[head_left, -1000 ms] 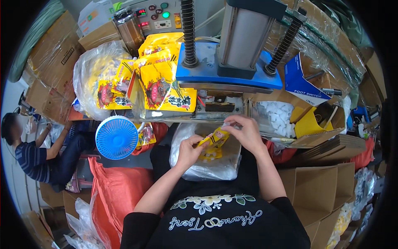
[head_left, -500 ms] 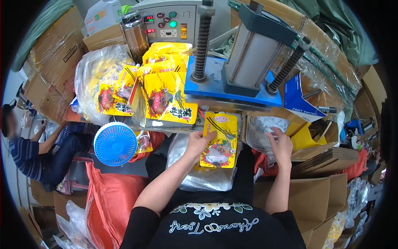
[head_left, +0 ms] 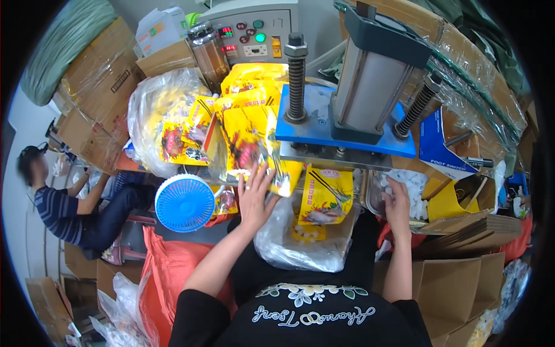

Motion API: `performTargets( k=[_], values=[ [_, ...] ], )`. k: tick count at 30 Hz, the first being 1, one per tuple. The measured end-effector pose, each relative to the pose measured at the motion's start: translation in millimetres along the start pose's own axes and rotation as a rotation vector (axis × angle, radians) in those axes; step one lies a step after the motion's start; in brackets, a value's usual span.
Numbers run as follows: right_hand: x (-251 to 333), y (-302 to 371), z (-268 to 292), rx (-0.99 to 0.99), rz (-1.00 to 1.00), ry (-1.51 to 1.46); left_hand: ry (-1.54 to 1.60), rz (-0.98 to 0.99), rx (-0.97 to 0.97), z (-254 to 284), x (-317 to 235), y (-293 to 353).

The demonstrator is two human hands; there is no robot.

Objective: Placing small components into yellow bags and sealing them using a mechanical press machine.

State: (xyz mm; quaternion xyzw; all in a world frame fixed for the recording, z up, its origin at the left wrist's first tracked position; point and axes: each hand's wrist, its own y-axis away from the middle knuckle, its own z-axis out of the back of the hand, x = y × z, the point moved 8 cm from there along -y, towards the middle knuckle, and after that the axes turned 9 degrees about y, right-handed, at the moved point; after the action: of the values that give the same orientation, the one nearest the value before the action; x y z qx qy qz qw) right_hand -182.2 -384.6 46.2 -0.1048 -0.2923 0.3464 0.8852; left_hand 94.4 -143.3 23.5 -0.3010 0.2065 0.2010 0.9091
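Observation:
My left hand [head_left: 256, 196] lies with fingers spread on the near edge of a yellow printed pouch [head_left: 248, 136], which is smeared by motion and tops a pile of similar pouches. Another yellow pouch [head_left: 325, 199] sits with its far end by the blue-topped press [head_left: 324, 118] and its near part over a clear plastic bag [head_left: 306, 248] on my lap. Over at the right, my right hand [head_left: 398, 205] is at a clear tub [head_left: 373, 194] of small white packets [head_left: 409, 185]. Its fingers are loosely curled and apart, with nothing visible between them.
A blue fan [head_left: 184, 202] stands left of my left hand. Behind the pouches are a jar [head_left: 208, 58] and a grey control box [head_left: 260, 34]. Cardboard boxes [head_left: 451, 277] and a red sack [head_left: 179, 266] flank me. Another person [head_left: 63, 202] sits at far left.
My left hand has let go of the pouch by the press and moved left onto the pile. My right hand stays by the tub. The press's spring posts have sunk, and the view has shifted.

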Motion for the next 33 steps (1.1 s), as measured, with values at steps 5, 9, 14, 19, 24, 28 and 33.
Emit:
performTargets(
  k=[5,9,14,19,24,28,33],
  values=[
    [-4,5,18,0.005,-0.068,-0.194,0.233,0.067,-0.201,43,7,-5],
    [31,-1,9,0.082,-0.127,-0.401,0.838,0.331,-0.118,35,-14,5],
    [122,2,-6,0.251,0.067,-0.489,0.949,0.494,0.036,-26,-22,42],
    [139,17,-41,0.544,0.078,-0.610,1.009,0.322,0.233,-52,-43,58],
    [105,11,-60,0.526,-0.056,-0.714,1.051,0.598,0.421,-72,-46,45],
    [65,-15,-15,0.052,-0.008,-0.366,1.248,0.761,0.264,-86,-46,16],
    [14,-25,12,-0.022,-0.102,-0.097,1.488,0.893,0.184,-101,-44,-4]
  ],
)
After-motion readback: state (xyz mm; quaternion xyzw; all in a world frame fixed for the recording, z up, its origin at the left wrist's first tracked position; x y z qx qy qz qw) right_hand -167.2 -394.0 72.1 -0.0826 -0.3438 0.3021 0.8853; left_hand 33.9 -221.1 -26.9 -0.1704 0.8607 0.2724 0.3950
